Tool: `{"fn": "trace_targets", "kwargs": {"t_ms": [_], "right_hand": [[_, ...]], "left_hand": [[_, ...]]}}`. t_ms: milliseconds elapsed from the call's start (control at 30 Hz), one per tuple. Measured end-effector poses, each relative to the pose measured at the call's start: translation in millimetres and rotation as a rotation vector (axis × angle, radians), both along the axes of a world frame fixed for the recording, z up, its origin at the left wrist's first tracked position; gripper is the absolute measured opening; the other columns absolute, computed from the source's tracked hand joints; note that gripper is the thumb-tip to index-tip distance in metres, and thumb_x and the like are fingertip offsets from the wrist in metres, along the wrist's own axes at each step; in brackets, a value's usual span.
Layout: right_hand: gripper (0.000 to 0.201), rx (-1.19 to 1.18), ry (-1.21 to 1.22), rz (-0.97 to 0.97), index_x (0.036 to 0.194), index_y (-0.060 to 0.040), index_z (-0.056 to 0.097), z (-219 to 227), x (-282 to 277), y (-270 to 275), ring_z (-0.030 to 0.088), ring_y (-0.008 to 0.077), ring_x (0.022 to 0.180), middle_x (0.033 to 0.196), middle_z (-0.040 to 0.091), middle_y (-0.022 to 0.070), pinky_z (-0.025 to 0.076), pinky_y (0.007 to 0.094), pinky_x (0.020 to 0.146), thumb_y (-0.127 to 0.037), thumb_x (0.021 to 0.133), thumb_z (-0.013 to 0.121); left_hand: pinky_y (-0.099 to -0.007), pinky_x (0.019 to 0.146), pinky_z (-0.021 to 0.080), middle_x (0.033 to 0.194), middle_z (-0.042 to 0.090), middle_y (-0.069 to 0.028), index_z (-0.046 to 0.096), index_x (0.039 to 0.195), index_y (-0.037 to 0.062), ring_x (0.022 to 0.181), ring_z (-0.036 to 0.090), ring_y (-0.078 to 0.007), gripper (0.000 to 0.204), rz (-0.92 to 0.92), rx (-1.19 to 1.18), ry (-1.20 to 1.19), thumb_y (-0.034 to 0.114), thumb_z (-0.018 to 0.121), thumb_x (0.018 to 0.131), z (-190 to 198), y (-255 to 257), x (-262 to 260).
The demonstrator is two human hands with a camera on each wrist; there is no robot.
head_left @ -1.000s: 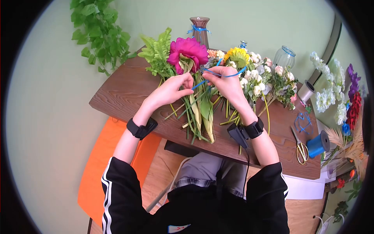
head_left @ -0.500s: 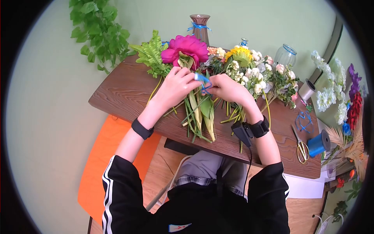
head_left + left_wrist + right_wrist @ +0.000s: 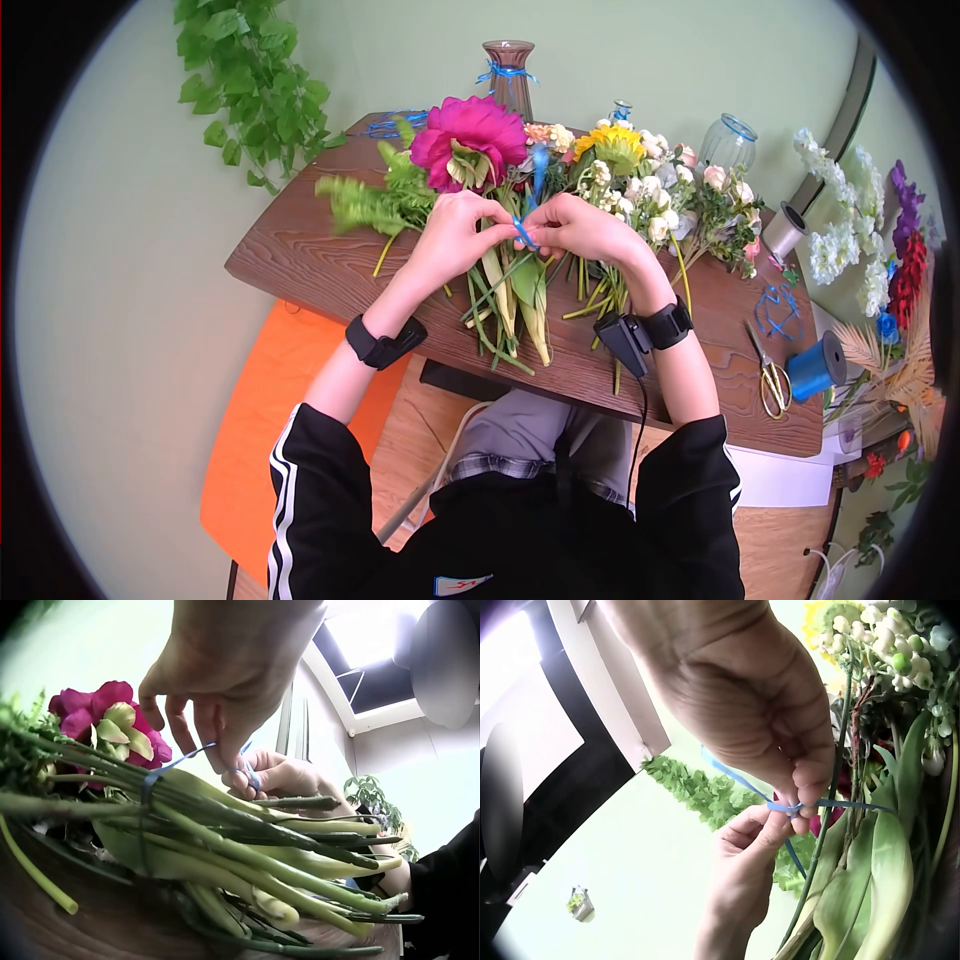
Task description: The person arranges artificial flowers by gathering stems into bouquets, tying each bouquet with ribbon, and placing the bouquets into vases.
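Note:
A blue ribbon (image 3: 145, 796) loops round a bundle of green stems (image 3: 247, 832) below a magenta flower (image 3: 468, 143). Above the stems, the left hand (image 3: 455, 232) and right hand (image 3: 585, 230) meet fingertip to fingertip. Both pinch the ribbon where it crosses itself, as the right wrist view shows at the ribbon's crossing (image 3: 786, 808). One ribbon end stands up behind the fingers in the head view. Green fern (image 3: 375, 200) lies left of the flower.
Yellow and white flowers (image 3: 612, 148) lie to the right. A brown vase (image 3: 510, 80) and glass jar (image 3: 728, 143) stand behind. Scissors (image 3: 770, 375), a blue ribbon spool (image 3: 817, 367) and loose ribbon (image 3: 778, 312) are on the table's right side.
The hands have come together at the ribbon and sit slightly lower. The fern has shifted left and down, away from the flower, and blue strands behind it now show.

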State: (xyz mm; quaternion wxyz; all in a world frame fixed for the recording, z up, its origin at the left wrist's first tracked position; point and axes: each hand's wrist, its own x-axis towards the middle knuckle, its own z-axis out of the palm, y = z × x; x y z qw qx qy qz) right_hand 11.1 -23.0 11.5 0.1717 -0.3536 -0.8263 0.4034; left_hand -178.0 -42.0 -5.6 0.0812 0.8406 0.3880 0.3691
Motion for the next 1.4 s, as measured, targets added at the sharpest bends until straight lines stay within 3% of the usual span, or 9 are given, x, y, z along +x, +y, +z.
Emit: {"fn": "trace_targets", "kwargs": {"t_ms": [200,333,633,833,1033,1167,1200,1233,1400], "right_hand": [[0.017,-0.014,0.097,-0.010,0.083,0.0044,0.059,-2.6,-0.6,3.2,0.053,0.0078,0.057,0.064,0.056,0.0030,0.044,0.0214,0.053,-0.010,0.078,0.053],[0.017,0.047,0.138,-0.150,0.080,0.0053,0.060,0.1,4.6,2.6,0.056,0.0087,0.056,0.066,0.059,0.0056,0.045,0.0212,0.052,-0.011,0.076,0.056],[0.024,0.049,0.003,-0.216,0.080,-0.0001,0.061,20.6,19.1,-10.5,0.049,0.0053,0.050,0.058,0.053,-0.0007,0.041,0.0186,0.049,-0.023,0.080,0.053],[0.023,-0.240,0.530,-0.141,0.076,-0.0041,0.055,-7.4,13.6,0.8,0.050,0.0063,0.073,0.068,0.051,-0.0019,0.040,0.0197,0.070,-0.024,0.084,0.047],[0.022,-0.514,1.051,0.006,0.072,-0.0058,0.050,-29.2,-10.6,0.9,0.053,0.0147,0.086,0.073,0.052,0.0014,0.039,0.0272,0.083,-0.022,0.085,0.045],[0.018,-0.659,1.239,0.106,0.074,-0.0084,0.043,-34.6,-19.3,5.4,0.047,0.0099,0.063,0.063,0.041,-0.0026,0.042,0.0257,0.067,-0.021,0.087,0.042],[0.018,-0.646,1.263,0.010,0.074,-0.0096,0.040,-32.4,-18.9,7.2,0.035,0.0058,0.053,0.058,0.034,-0.0049,0.036,0.0213,0.054,-0.020,0.087,0.041],[0.021,-0.583,1.195,-0.008,0.070,-0.0104,0.039,-30.8,-14.0,10.0,0.029,0.0037,0.051,0.057,0.032,-0.0060,0.028,0.0187,0.048,-0.021,0.087,0.041],[0.027,-0.202,0.630,-0.231,0.063,-0.0109,0.041,-30.0,18.8,7.6,0.025,0.0020,0.046,0.055,0.033,-0.0076,0.022,0.0167,0.042,-0.025,0.086,0.044]], "left_hand": [[-0.0248,0.061,0.038,0.071,0.054,-0.0024,0.059,0.084,0.0051,0.069,0.047,-0.0105,0.018,-0.046,-0.206,0.019,0.022,0.057,0.076,1.4,1.6,-5.8],[-0.0218,0.076,0.034,0.087,0.053,0.0028,0.054,0.095,0.0050,0.080,0.045,-0.0065,0.021,-0.248,-0.582,-0.383,0.020,0.051,0.082,1.6,1.5,-11.0],[-0.0230,0.077,0.034,0.083,0.051,0.0018,0.050,0.082,0.0083,0.083,0.046,-0.0080,0.013,-0.450,-0.726,-0.702,0.021,0.051,0.082,-7.2,1.7,-23.5],[-0.0257,0.076,0.039,0.069,0.048,0.0012,0.047,0.083,0.0073,0.077,0.050,-0.0110,0.013,-0.771,-0.804,-1.127,0.020,0.047,0.085,-3.1,4.1,-25.0],[-0.0215,0.060,0.035,0.062,0.036,0.0028,0.042,0.078,0.0070,0.058,0.037,-0.0069,0.007,-0.669,-0.794,-1.176,0.011,0.045,0.083,-8.7,1.3,-23.5],[-0.0180,0.052,0.029,0.062,0.036,0.0041,0.044,0.076,0.0057,0.055,0.034,-0.0044,0.010,-0.548,-0.763,-1.067,0.013,0.045,0.083,-13.4,3.4,-25.5],[-0.0177,0.052,0.027,0.062,0.037,0.0047,0.045,0.076,0.0057,0.054,0.033,-0.0039,0.011,-0.467,-0.733,-0.970,0.014,0.045,0.083,-13.5,2.7,-26.7],[-0.0174,0.051,0.026,0.062,0.037,0.0053,0.046,0.075,0.0057,0.054,0.032,-0.0035,0.012,-0.387,-0.700,-0.872,0.015,0.046,0.083,-11.8,1.2,-28.9],[-0.0171,0.049,0.022,0.059,0.036,0.0078,0.050,0.071,0.0073,0.053,0.027,-0.0021,0.016,-0.170,-0.673,-0.537,0.017,0.047,0.083,-30.7,-1.3,-49.4]]}}
